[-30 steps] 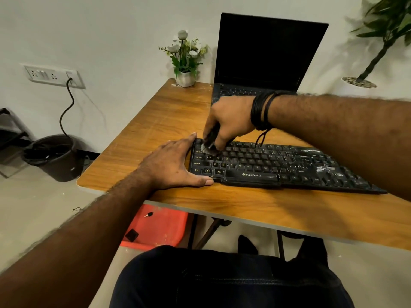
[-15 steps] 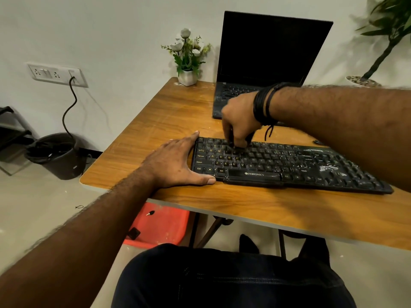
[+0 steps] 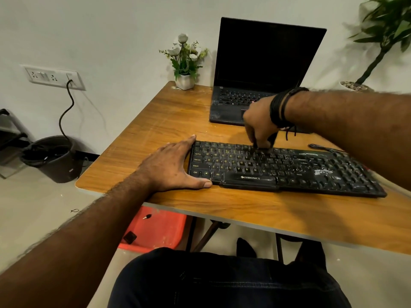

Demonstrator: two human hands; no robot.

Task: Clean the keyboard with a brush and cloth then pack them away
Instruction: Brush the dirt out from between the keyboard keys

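On 1 table (image 3: 155,121), 2 hands work 1 keyboard (image 3: 289,172) with 1 brush (image 3: 271,140).

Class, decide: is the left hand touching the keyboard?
Touching. The head view shows the left hand flat on the table, fingers against the keyboard's left edge.

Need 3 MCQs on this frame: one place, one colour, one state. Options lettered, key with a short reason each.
1. Where does the left hand rest?
A. at the keyboard's left end
B. on the laptop
C. on the flower pot

2. What colour is the keyboard?
A. white
B. black
C. red

3. How is the laptop?
A. shut
B. open, screen dark
C. open, screen lit

Key:
1 A, its fingers lie flat on the table against that end.
2 B, case and keys are black.
3 B, the lid stands up and the screen is black.
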